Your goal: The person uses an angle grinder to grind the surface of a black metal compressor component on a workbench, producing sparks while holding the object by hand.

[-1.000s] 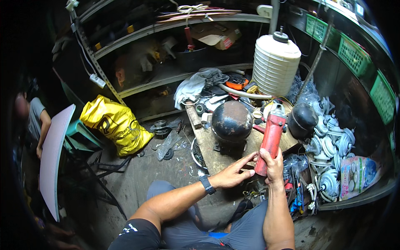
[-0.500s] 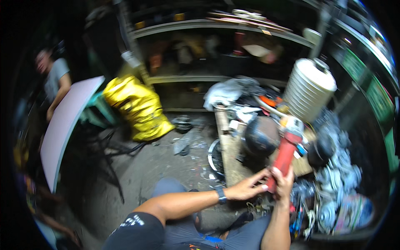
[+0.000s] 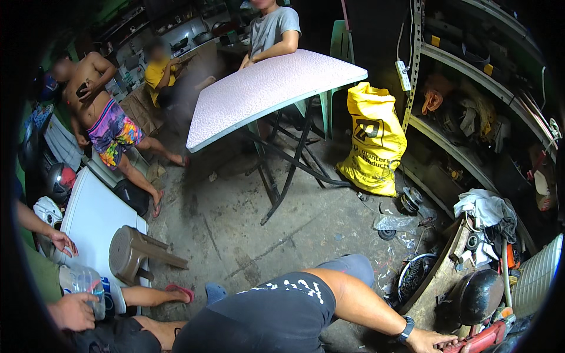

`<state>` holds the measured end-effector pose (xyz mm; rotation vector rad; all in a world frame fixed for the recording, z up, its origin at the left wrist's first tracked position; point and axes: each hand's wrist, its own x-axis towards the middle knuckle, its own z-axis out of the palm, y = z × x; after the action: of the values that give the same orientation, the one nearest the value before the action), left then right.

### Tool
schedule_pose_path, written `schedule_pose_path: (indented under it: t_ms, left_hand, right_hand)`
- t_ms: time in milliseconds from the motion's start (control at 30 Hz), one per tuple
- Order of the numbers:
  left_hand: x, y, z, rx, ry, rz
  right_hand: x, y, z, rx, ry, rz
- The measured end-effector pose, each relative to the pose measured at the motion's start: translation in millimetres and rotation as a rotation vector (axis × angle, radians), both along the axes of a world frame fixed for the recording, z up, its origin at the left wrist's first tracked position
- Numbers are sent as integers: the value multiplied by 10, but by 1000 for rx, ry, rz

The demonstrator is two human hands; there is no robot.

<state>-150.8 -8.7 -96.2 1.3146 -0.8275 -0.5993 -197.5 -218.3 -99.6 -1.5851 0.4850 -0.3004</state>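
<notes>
Fingers of our left hand [image 3: 432,340] spread flat beside the red tool [image 3: 479,340] on the worktop [image 3: 435,282], steadying it; right hand unseen.

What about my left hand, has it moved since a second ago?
No: left hand stays by the red tool below the black dome; only the view turned.

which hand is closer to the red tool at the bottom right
Left. The left hand lies beside the red tool, fingertips about touching its near end. The right hand is out of view, so its distance cannot be judged.
</notes>
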Motion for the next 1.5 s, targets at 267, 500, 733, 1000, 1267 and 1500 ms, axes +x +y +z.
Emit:
schedule_pose_path:
  t_ms: [267,500,733,1000,1267,1500]
  left_hand:
    - [29,-68,8,-18,62,48]
    - [74,75,94,225,60,103]
    - [36,-193,-281,77,130,170]
    - [-33,-349,-599,-13,165,263]
    - [-60,-245,-535,-50,176,228]
    - [-36,-300,-419,2,144,202]
  right_hand:
    - [-2,-272,-241,-482,70,124]
    - [-27,-445,-282,-93,90,46]
    - [18,-389,-186,478,90,-55]
    - [8,145,199,455,40,-82]
    - [-16,240,213,488,35,-97]
    - [-88,204,239,453,18,-126]
